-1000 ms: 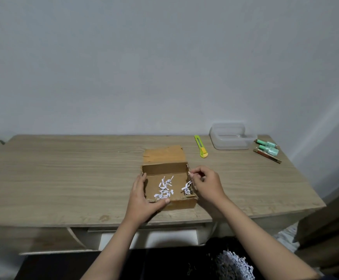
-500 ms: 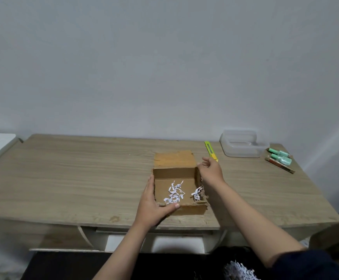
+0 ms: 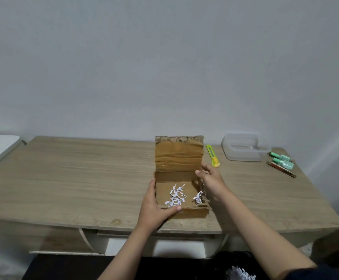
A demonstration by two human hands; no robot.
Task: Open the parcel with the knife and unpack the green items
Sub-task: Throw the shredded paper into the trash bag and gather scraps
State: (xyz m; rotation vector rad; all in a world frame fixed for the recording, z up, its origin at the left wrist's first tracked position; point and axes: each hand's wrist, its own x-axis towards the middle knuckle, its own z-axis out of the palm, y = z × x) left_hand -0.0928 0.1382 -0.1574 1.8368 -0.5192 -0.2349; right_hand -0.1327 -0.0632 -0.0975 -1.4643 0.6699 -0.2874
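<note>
While steadied at the parcel [image 3: 179, 197] by both hands [image 3: 154, 207], clamped left, loose right [image 3: 211, 180]; best kept level.

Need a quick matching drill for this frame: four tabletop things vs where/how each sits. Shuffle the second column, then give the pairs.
Things:
1. cardboard box
2. utility knife
3. clear plastic container
4. green items

Places or states:
A. lying near the table's far right corner
B. open, flap raised, paper shreds inside, held at both sides
C. empty, right of the knife
D. lying flat just right of the raised flap

Pairs: 1-B, 2-D, 3-C, 4-A
</note>
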